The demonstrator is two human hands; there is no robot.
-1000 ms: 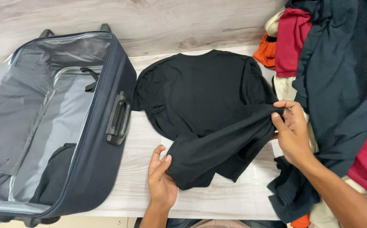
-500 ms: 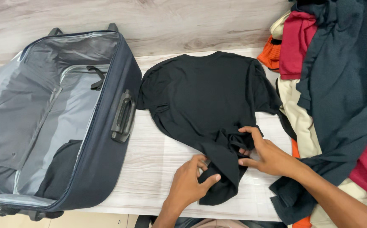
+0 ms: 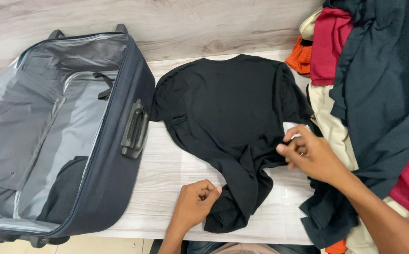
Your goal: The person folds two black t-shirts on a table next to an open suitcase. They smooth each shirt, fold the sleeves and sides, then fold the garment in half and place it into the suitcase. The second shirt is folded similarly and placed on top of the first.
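Note:
A black T-shirt [image 3: 228, 108] lies spread on the pale wooden table [image 3: 167, 174], collar toward the wall, its lower part bunched into a twisted strip near the front edge. My left hand [image 3: 192, 204] pinches the fabric at the left side of that bunched strip. My right hand [image 3: 310, 153] grips the shirt's right edge near the sleeve, beside the clothes pile.
An open dark blue suitcase [image 3: 63, 136] with grey lining lies at the left, a black garment [image 3: 65, 188] inside its lower corner. A heap of clothes [image 3: 374, 94] in navy, red, cream and orange fills the right side. A wood-grain wall [image 3: 190, 23] runs behind.
My hands have moved apart from the middle of the shirt's hem: the left one down and left, the right one up and right. The folded-in fabric has been pulled out longer.

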